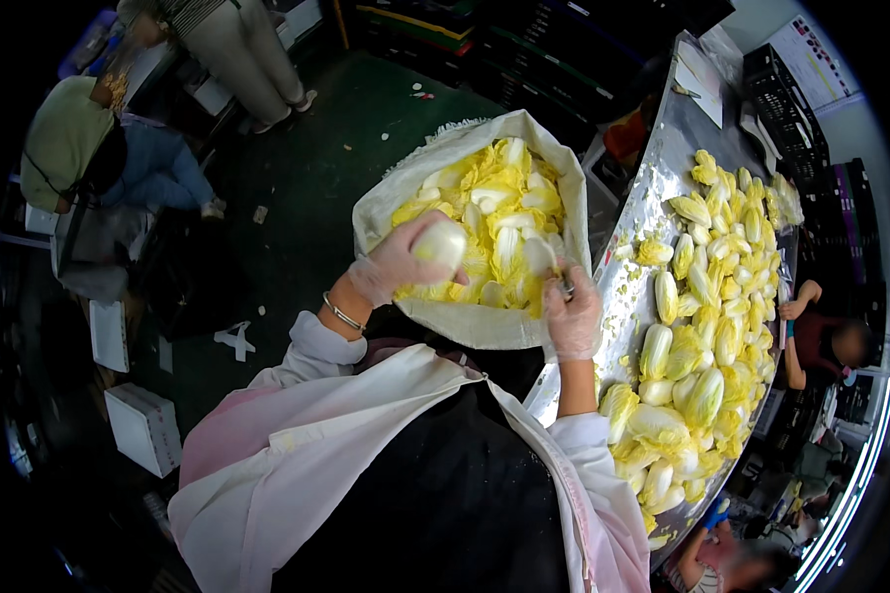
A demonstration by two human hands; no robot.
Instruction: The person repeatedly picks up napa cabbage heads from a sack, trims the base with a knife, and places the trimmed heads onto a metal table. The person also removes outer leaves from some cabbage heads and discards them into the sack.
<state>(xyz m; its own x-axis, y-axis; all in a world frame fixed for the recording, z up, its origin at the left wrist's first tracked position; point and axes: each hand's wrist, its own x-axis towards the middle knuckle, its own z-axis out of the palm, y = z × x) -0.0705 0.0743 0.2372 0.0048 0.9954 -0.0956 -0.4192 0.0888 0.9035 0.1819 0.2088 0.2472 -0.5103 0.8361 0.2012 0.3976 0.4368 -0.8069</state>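
Observation:
My left hand [404, 256], in a clear plastic glove, grips a napa cabbage head [441, 248] with its pale base facing right. Clear plastic also covers my right hand [572, 307]. Its fingers are closed around a small tool [567, 285], mostly hidden by them. A blurred pale shape [540, 256] shows at those fingertips; whether it is a blade or a leaf I cannot tell. Both hands are over an open white woven sack [467, 330], the right one near its rim. Yellow and white cabbage leaves [508, 200] fill the sack's mouth.
A metal table [649, 185] on the right bears a long pile of napa cabbages [712, 319]. Two people [831, 345] [734, 563] are beyond it. At upper left are a seated person [74, 148] and a standing one [237, 52]. White boxes [144, 430] stand at left.

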